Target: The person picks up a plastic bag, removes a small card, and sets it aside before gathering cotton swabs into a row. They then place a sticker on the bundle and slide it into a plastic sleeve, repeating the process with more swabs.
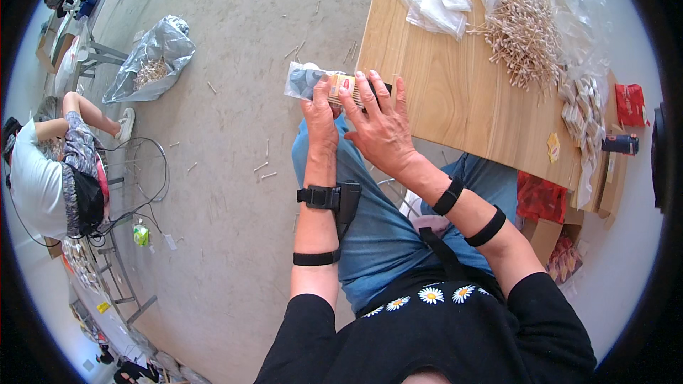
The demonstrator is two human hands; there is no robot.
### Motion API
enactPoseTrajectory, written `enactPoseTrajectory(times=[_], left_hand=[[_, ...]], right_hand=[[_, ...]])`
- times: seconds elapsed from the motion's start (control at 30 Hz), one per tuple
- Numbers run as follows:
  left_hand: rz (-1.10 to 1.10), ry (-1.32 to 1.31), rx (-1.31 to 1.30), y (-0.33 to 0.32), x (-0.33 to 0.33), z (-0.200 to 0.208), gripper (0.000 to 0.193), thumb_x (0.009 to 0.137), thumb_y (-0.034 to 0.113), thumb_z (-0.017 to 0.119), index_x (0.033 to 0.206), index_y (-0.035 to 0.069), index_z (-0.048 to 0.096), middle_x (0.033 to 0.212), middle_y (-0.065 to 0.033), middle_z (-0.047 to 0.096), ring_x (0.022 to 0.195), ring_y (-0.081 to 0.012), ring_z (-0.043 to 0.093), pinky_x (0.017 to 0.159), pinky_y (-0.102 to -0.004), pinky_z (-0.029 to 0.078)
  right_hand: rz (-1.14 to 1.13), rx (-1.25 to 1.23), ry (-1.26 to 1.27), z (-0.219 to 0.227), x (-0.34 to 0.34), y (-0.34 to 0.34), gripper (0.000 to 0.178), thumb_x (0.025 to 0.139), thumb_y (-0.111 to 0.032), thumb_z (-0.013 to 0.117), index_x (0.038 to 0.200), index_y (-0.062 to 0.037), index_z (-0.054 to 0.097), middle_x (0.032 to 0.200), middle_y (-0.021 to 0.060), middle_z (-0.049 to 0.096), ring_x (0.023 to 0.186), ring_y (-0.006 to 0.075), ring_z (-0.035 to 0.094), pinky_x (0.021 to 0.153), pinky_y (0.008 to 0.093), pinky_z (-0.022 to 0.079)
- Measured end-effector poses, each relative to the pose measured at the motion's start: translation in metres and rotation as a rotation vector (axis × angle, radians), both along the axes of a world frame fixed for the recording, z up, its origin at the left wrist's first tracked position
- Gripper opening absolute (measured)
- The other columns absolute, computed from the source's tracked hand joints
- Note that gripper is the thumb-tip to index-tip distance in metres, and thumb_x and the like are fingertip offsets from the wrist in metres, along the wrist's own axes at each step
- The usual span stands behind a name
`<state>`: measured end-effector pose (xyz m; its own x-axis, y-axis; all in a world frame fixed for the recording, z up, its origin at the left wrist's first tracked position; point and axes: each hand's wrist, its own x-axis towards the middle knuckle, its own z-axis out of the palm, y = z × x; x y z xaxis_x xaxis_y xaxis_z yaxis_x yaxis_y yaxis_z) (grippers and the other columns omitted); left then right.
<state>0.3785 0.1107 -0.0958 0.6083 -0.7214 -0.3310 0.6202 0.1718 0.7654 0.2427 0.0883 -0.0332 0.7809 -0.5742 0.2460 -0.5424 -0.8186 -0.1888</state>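
A small clear plastic packet of cotton swabs with a yellow and orange label is up in front of me, beside the table's left edge. My left hand grips it from the near side, thumb on its front and the other fingers mostly hidden. Over the packet's right part, my right hand rests with its fingers spread, steadying it. Past those fingers shows a dark edge that I cannot make out. Thin pale sticks are visible below the label.
On the wooden table lie a big heap of cotton swabs, flat clear bags and filled packets. A blue can stands at right. Left, a person sits near a plastic sack; swabs litter the floor.
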Motion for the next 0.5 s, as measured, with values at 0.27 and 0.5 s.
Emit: enactPoseTrajectory(times=[0.27,0.5], left_hand=[[-0.006,0.007,-0.002,-0.0016,-0.0024,0.0034,0.026,0.099,0.029,0.066,0.109,0.006,0.064,0.100,-0.0036,0.068,0.084,-0.0122,0.069,0.066,-0.0274,0.059],[-0.014,-0.011,-0.015,-0.0032,-0.0048,0.0059,0.016,0.096,0.021,0.070,0.104,0.008,0.066,0.094,-0.0001,0.069,0.078,-0.0083,0.066,0.060,-0.0224,0.053]], right_hand=[[-0.016,-0.031,0.036,-0.0001,0.0028,-0.0034,0.088,0.065,-0.039,0.086,0.142,-0.0145,0.052,0.151,0.0170,0.042,0.145,0.0351,0.032,0.118,0.0658,0.014],[-0.026,-0.016,0.038,-0.0022,0.0035,-0.0014,0.091,0.065,-0.039,0.086,0.145,-0.0150,0.049,0.152,0.0172,0.041,0.146,0.0345,0.032,0.119,0.0651,0.013]])
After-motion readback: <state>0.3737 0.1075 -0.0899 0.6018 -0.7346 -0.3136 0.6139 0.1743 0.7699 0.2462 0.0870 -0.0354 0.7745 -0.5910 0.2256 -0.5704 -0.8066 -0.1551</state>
